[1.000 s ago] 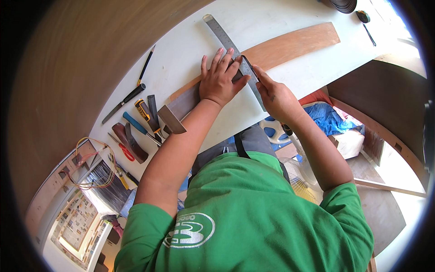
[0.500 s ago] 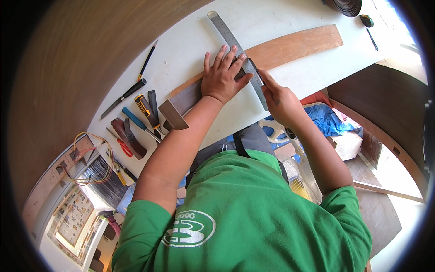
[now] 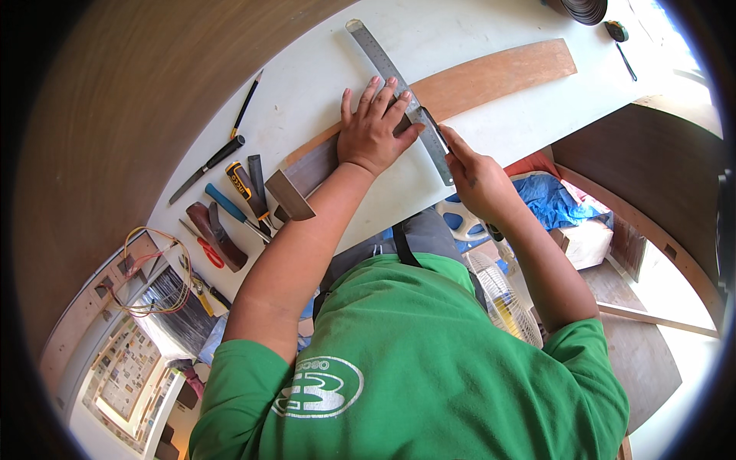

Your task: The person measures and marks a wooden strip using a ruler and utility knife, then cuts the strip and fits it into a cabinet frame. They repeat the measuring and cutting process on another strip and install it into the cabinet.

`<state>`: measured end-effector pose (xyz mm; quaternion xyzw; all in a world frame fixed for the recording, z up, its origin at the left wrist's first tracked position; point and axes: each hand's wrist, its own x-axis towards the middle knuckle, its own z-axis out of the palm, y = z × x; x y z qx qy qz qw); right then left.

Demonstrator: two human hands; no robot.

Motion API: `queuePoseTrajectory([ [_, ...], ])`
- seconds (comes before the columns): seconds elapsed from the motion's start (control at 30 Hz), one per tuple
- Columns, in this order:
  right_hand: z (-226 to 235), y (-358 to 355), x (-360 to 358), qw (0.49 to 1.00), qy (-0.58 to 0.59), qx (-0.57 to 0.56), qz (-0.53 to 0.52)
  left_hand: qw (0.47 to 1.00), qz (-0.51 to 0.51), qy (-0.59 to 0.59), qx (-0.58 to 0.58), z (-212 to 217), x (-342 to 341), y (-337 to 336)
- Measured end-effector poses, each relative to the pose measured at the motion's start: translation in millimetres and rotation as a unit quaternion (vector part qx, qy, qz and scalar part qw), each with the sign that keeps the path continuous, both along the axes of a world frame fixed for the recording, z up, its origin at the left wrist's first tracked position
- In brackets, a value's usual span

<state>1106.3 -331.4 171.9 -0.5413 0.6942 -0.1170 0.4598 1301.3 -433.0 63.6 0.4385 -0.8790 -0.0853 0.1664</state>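
My left hand (image 3: 373, 138) lies flat with fingers spread. It presses on a steel ruler (image 3: 369, 47) and a brown wooden piece (image 3: 313, 167) that has a crosspiece at its near-left end. Both rest over a long, reddish-brown wood strip (image 3: 498, 77), with the ruler lying across it. Closed round a slim dark knife (image 3: 435, 126), my right hand (image 3: 483, 180) holds its tip against the ruler's right edge, over the strip. Most of the knife's handle is hidden in that hand.
On the white table's left side lie a pencil (image 3: 245, 106), a black-handled knife (image 3: 208, 169), several chisels, a wooden hand plane (image 3: 217, 236) and red-handled scissors (image 3: 210, 253). A tape measure (image 3: 616, 31) sits at the far right. Below the table edge stands a fan (image 3: 502, 299).
The knife in my right hand has slid a little along the ruler's edge toward me. My left hand keeps its place on the ruler; the whole view has shifted slightly.
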Motion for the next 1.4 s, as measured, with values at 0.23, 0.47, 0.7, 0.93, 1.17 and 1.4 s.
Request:
queuePoseTrajectory([
  [0.23, 1.2, 5.5, -1.0, 0.999, -0.022, -0.028, -0.004, 1.000, 0.001, -0.006, 0.000, 0.3, 0.5, 0.7],
  [0.47, -5.2, 8.9, -1.5, 0.998, -0.011, -0.061, -0.009, 1.000, 0.001, -0.011, -0.001, 0.5, -0.1, 0.7],
  [0.7, -0.8, 8.0, -0.5, 0.998, -0.023, -0.060, -0.018, 1.000, 0.002, -0.012, 0.011, 1.7, -0.2, 0.6],
  [0.93, 4.1, 5.2, -4.5, 1.000, -0.012, -0.004, 0.000, 1.000, 0.002, 0.006, 0.017, 1.8, -0.8, 1.0],
  [1.17, 3.8, 7.1, -3.9, 1.000, 0.006, -0.014, 0.002, 1.000, -0.003, 0.004, 0.019, 1.4, -0.9, 1.4],
  [1.4, 1.3, 9.2, -3.2, 0.999, -0.012, -0.045, -0.015, 1.000, -0.010, 0.002, 0.023, 1.1, -0.8, 0.3],
])
